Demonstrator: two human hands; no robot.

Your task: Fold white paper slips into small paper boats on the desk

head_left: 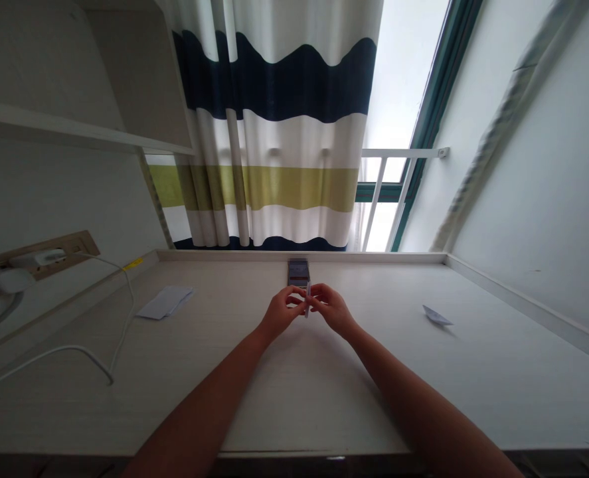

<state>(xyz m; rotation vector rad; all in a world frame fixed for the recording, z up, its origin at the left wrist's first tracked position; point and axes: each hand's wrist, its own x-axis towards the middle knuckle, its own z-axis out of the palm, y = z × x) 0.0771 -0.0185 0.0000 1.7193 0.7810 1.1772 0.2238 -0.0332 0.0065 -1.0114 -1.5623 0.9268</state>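
Both my hands meet over the middle of the desk, holding a small folded piece of white paper (308,300) upright and nearly edge-on to me. My left hand (285,309) pinches it from the left between thumb and fingers. From the right, my right hand (331,307) grips the same paper with thumb and fingertips. Just behind the hands a phone (299,270) rests near the desk's back edge, its lower end partly hidden. A folded paper boat (437,316) lies on the desk to the right. Off to the left is a small stack of white paper sheets (165,303).
The pale desk (274,398) has a raised rim along its back. At the left, a white cable (125,325) trails over the desk from a wall power socket (40,259) with plugs in it. A striped curtain (284,146) hangs behind, with a shelf (75,126) at upper left.
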